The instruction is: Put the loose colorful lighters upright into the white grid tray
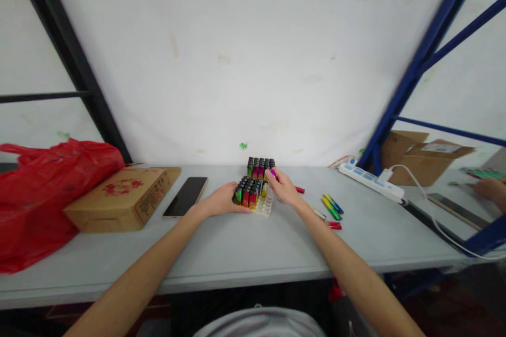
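Note:
A white tray (263,206) holds upright lighters (248,193) in several colours, packed on its left side, with bare holes showing at its right front. My left hand (223,200) grips the tray's left side, thumb along the front edge. Pinched in my right hand (285,188) is a purple lighter (273,172), held above the tray's right side. Behind stands a second block of upright lighters (261,166) with black tops. Loose lighters (332,206) in green, yellow, blue and red lie on the table right of my right hand, some partly hidden by my forearm.
On the left are a dark-screened phone (185,196), a cardboard box (118,197) and a red plastic bag (59,195). To the right lie a white power strip (371,181) and its cable. Beyond the blue frame (419,63) are an open carton (422,158) and another person's hand (492,189).

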`<move>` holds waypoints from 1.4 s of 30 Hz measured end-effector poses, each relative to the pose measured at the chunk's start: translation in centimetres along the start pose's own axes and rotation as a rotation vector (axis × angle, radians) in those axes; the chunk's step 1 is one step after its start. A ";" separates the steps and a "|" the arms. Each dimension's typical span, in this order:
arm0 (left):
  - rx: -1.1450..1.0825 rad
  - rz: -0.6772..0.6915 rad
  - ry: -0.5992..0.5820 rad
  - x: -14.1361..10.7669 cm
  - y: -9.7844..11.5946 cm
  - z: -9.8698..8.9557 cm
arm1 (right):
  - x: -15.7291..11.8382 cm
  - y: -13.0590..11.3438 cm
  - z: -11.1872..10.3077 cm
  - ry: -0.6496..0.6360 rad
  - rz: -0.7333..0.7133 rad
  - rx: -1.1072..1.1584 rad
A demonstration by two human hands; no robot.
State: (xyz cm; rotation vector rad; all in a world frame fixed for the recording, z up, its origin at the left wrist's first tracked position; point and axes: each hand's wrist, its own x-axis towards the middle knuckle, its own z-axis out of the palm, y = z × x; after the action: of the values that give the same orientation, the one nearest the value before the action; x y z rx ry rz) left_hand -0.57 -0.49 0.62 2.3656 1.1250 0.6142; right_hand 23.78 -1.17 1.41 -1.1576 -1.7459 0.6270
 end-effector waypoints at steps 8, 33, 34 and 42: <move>0.019 0.020 -0.005 0.0 -0.1 0.0 | -1.8 0.9 0.3 0.169 0.099 -0.156; 0.014 0.029 -0.001 0.0 -0.3 0.2 | -2.8 -0.8 -2.0 -0.111 -0.243 -0.470; 0.019 0.027 0.001 0.0 -0.4 0.2 | -2.8 -0.8 -2.0 -0.122 -0.242 -0.461; 0.010 0.029 -0.010 0.1 -0.5 0.2 | -2.6 -0.6 -2.3 -0.265 -0.203 -0.468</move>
State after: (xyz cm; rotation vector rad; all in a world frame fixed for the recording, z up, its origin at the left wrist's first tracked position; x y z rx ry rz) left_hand -0.68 -0.23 0.19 2.3947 1.0940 0.6077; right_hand 25.92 -3.90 1.85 -1.2228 -2.2857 0.2594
